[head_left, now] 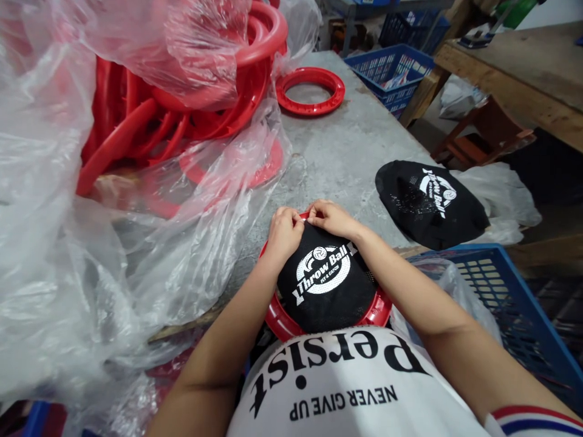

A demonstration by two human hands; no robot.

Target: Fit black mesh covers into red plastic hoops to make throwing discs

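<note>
A red plastic ring [380, 312] rests against my body at the near table edge, with a black mesh cloth [325, 282] printed "Throw Ball" laid over it. My left hand [285, 230] and my right hand [330, 217] meet at the far rim of the ring. Both are closed in a pinch on the cloth's edge, pressing it onto the rim. A stack of the same black printed cloths [430, 203] lies to the right on the table.
A clear plastic bag [59, 243] full of red rings [150, 121] fills the left side. One loose red ring [310, 91] lies farther back on the grey table [355, 145]. Blue crates [510, 303] [392, 70] stand at right and behind; wooden benches at far right.
</note>
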